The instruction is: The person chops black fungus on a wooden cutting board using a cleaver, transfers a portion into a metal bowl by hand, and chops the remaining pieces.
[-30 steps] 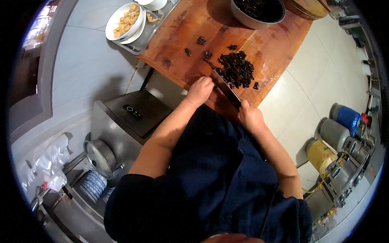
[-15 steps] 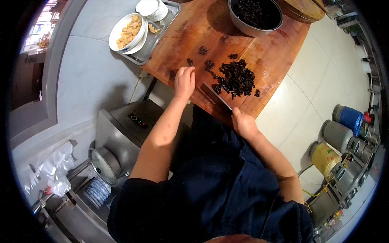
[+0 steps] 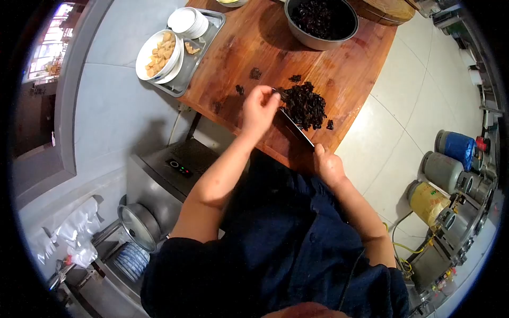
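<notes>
My right hand is closed around the handle end of a kitchen knife, whose blade slants up and left over the board edge nearest me. Beside the blade lies a heap of chopped, wet, black wood ear fungus. My left hand is at the heap's left side, thumb and fingers pinched together close to the knife's tip. Dark bits show at those fingertips; whether they are gripped cannot be made out. A few loose fungus pieces lie farther left on the wooden worktop.
At the back stands a metal bowl of black fungus, beside a round chopping block. A metal tray at left carries a bowl of tan chunks and stacked white dishes. Gas cylinders stand on the floor at right.
My left hand has moved right, to the heap's edge and the knife tip. My right hand and the knife have shifted slightly right. The whole view has shifted a little.
</notes>
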Demonstrator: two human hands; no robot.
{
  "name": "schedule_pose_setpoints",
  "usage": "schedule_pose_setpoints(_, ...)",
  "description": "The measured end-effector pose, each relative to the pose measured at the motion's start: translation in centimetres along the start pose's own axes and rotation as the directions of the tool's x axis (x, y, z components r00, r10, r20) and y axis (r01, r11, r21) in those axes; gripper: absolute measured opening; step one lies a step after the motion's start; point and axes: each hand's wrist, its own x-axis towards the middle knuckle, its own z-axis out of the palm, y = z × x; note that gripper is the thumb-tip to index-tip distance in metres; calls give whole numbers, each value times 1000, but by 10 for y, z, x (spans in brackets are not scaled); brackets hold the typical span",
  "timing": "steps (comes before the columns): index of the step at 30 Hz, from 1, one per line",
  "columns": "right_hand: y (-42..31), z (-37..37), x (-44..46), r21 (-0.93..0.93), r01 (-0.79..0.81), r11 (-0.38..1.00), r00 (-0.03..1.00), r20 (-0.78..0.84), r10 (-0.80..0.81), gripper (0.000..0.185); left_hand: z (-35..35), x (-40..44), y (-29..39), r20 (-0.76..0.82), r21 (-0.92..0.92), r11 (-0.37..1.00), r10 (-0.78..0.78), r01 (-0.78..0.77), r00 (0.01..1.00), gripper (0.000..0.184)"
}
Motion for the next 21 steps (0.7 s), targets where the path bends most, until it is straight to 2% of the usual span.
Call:
schedule_pose_setpoints(1,0,0,1,9,-9,1000,1000,8,8,14,1,-19,33,34,-151,987,67,-61,997,15)
schedule_pose_setpoints(3,-1,-3,2,19,-12,1000,1000,0,12,15,-10,-47,97,195,-319,907,345,-273,918,21)
schedule_pose_setpoints(4,-1,-4,1,21,-12,1000,1000,-2,12,15,-16,-52,128,156,-301,748,650,-592,743,12)
schedule_pose_setpoints(5,1,-4,1,14,-5,1000,1000,11,5,15,-36,-58,167,396,-260,751,656,-607,642,2)
schedule_pose_setpoints(6,3,-3,2,7,4,1000,1000,23,-4,15,-46,-64,190,437,-374,698,713,-611,548,2)
schedule_pose_setpoints(7,4,-3,3,0,14,1000,999,34,-14,15,-51,-68,207,406,-582,616,786,-530,467,5)
schedule_pose_setpoints(8,5,-3,5,2,12,1000,999,33,-12,15,-51,-69,218,331,-744,514,838,-427,433,8)
schedule_pose_setpoints(9,5,-3,5,6,11,1000,999,32,-11,15,-48,-71,224,260,-843,411,876,-347,406,11)
schedule_pose_setpoints(10,4,-2,5,11,12,1000,999,32,-13,15,-42,-70,228,164,-890,315,896,-329,412,21)
schedule_pose_setpoints(11,5,-1,4,14,56,998,998,-33,-56,14,-38,-72,227,71,-917,208,925,-340,373,11)
schedule_pose_setpoints(13,3,1,3,27,49,998,998,-30,-48,13,-39,-75,228,2,-928,149,918,-341,396,10)
schedule_pose_setpoints(14,3,1,3,31,39,999,999,-34,-38,13,-41,-73,231,18,-925,184,896,-333,444,19)
schedule_pose_setpoints(16,2,0,2,31,36,999,999,-38,-35,12,-59,-64,235,408,-846,530,707,-51,578,17)
schedule_pose_setpoints(18,-5,-5,1,31,28,999,999,-41,-26,17,-70,-60,221,507,-563,826,367,-23,780,8)
schedule_pose_setpoints(19,-12,-10,-1,39,0,999,999,-41,2,23,-56,-47,184,203,-399,871,388,-286,899,12)
schedule_pose_setpoints(20,0,2,-2,94,17,995,998,-63,-12,21,-42,-22,139,51,-442,840,375,-316,926,17)
schedule_pose_setpoints(21,11,15,-4,148,37,988,996,-84,-25,21,-44,6,83,39,-102,954,286,-281,957,20)
